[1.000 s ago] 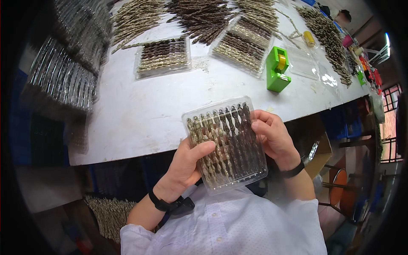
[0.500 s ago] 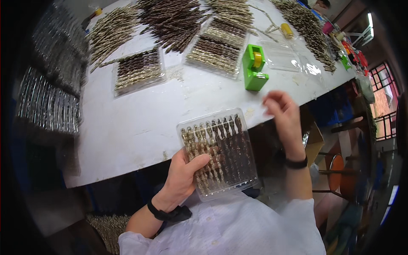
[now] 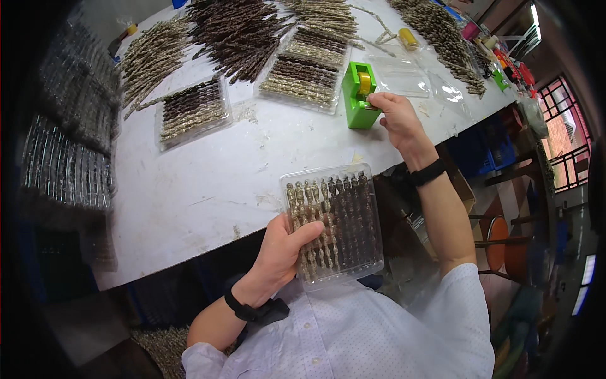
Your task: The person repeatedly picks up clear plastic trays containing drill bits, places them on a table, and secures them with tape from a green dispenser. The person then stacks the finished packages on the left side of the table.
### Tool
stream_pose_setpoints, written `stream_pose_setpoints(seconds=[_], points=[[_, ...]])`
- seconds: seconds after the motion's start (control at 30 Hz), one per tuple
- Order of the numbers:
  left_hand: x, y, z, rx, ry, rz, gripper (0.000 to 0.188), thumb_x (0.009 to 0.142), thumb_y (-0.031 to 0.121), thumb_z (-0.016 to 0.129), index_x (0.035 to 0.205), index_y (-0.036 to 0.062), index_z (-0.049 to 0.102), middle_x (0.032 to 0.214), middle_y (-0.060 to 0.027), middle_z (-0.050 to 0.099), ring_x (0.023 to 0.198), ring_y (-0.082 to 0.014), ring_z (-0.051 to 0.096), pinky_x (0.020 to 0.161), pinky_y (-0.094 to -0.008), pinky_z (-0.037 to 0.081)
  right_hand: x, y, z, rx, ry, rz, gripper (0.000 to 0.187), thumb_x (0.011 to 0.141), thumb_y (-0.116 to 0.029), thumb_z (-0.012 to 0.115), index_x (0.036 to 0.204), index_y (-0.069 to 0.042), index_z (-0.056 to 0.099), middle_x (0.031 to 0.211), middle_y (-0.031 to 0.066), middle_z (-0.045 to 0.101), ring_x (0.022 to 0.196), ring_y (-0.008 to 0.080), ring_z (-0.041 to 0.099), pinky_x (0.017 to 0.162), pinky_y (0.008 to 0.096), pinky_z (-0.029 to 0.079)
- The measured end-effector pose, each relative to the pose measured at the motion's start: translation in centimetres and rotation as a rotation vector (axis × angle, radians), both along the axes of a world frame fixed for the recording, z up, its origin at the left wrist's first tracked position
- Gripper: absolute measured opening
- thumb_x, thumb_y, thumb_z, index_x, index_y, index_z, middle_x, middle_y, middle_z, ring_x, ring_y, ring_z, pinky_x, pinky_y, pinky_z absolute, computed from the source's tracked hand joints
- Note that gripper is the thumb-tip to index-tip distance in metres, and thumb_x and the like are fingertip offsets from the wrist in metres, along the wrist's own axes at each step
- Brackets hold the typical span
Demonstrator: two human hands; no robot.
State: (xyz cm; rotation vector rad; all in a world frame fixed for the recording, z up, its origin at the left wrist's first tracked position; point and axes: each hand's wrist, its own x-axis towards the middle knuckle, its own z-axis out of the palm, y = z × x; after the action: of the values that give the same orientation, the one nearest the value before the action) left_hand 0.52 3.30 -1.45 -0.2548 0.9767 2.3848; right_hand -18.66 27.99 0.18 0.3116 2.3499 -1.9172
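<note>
My left hand [image 3: 281, 249] grips a clear plastic box [image 3: 377, 215] by its left side, thumb across the lid. Inside lie rows of bumpy bead-like strands [image 3: 323, 221], pale gold on the left and dark brown on the right. The box is held tilted in front of my chest, just off the table's near edge. My right hand [image 3: 399, 120] reaches to the front of a green tape dispenser [image 3: 363, 115] carrying a yellow roll. Its thumb and forefinger are pinched together on the tape at the cutting end; the bit of tape itself barely shows.
Two more filled clear boxes [image 3: 192, 112] [image 3: 297, 82] lie on the white table [image 3: 189, 208]. Bundles of gold and brown strands [image 3: 233, 35] are heaped at the back. Stacked filled boxes [image 3: 66, 164] stand at the left. A loose tape roll [image 3: 408, 39] and empty clear lids [image 3: 401, 77] lie right.
My right hand has moved up and left from beside the table edge to the tape dispenser, its fingers closing there. The box in my left hand has shifted slightly right.
</note>
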Motion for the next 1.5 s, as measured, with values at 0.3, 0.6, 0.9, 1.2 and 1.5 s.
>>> stream_pose_setpoints(seconds=[0.3,0.6,0.9,1.2,1.5], points=[[-2.1,3.7,0.1,0.006,-0.012,-0.037,0.031,0.089,0.005,0.059,0.118,-0.0036,0.053,0.105,-0.0118,0.066,0.091,-0.0192,0.067,0.083,-0.0347,0.057,14.0,-0.3,5.9,-0.034,0.131,0.008,0.017,0.091,-0.016,0.059,0.080,-0.002,0.062,0.068,-0.0042,0.053,0.060,0.0018,0.041,0.053,0.0191,0.032],[-6.5,8.8,-1.0,0.096,-0.056,-0.056,0.027,0.093,0.007,0.051,0.117,-0.0053,0.054,0.102,-0.0164,0.066,0.088,-0.0237,0.068,0.077,-0.0391,0.060,33.2,2.2,3.9,-0.387,-0.019,0.027,0.010,0.092,-0.008,0.058,0.088,0.001,0.057,0.079,0.0058,0.062,0.073,0.0092,0.055,0.067,0.0232,0.044],[-7.1,9.6,-1.4,0.190,-0.186,-0.055,0.026,0.094,0.006,0.050,0.115,-0.0074,0.054,0.104,-0.0166,0.065,0.088,-0.0248,0.068,0.078,-0.0404,0.059,33.2,2.5,-0.6,-0.393,-0.245,-0.096,0.011,0.091,-0.010,0.060,0.086,-0.001,0.061,0.075,0.0013,0.062,0.069,0.0041,0.053,0.062,0.0200,0.041],[-7.5,8.9,-0.9,0.247,-0.238,-0.149,0.029,0.092,0.005,0.052,0.118,-0.0078,0.051,0.107,-0.0228,0.064,0.094,-0.0320,0.068,0.084,-0.0494,0.058,23.0,0.8,-7.9,-0.220,0.162,-0.062,0.017,0.090,-0.010,0.060,0.104,0.000,0.063,0.092,0.0061,0.066,0.087,0.0143,0.061,0.078,0.0278,0.047],[-7.2,8.7,0.9,0.005,-0.171,-0.097,0.023,0.090,0.003,0.053,0.109,-0.0092,0.056,0.101,-0.0193,0.066,0.087,-0.0268,0.069,0.081,-0.0433,0.060,17.7,1.8,-10.4,0.773,0.824,0.092,0.046,0.082,-0.017,0.067,0.126,-0.006,0.058,0.126,0.0154,0.057,0.118,0.0364,0.051,0.102,0.0496,0.038]])
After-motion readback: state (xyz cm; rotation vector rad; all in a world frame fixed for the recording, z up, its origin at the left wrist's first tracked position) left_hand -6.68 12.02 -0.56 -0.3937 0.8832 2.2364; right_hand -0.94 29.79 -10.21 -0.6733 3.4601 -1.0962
